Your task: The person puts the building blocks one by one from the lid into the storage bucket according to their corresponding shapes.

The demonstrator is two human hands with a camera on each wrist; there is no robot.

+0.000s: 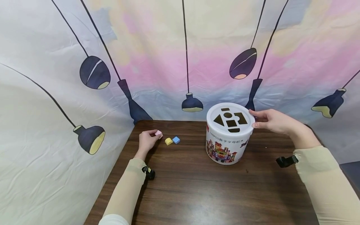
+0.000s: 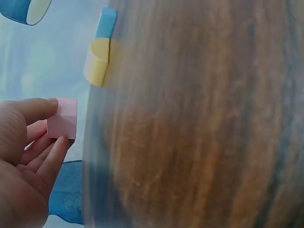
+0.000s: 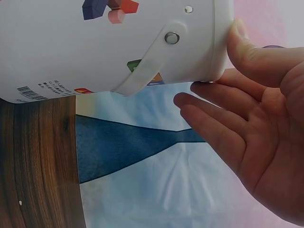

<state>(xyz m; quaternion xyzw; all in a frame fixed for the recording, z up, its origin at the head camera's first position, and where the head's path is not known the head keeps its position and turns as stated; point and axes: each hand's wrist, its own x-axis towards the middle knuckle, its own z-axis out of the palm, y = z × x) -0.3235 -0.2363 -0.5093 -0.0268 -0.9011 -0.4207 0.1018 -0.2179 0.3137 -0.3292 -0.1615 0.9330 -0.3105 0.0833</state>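
Observation:
My left hand (image 1: 147, 140) pinches a pink block (image 2: 62, 118) between thumb and fingers at the table's left side. Whether the block touches the tabletop, I cannot tell. Just right of it lie a yellow block (image 1: 168, 141) with a curved top and a blue block (image 1: 176, 140), close together. A white bucket (image 1: 225, 147) with printed building-block pictures stands upright to the right. Its lid (image 1: 212, 125) has several shaped holes, among them a triangle, a circle and a square. My right hand (image 1: 271, 120) touches the lid's right edge with thumb and forefinger, its other fingers extended.
The brown wooden table (image 1: 197, 193) reaches back to a hanging cloth (image 1: 157, 62) painted with lamps. A white strap handle (image 3: 147, 66) is riveted to the bucket's side. Each wrist wears a small black camera mount (image 1: 287, 161).

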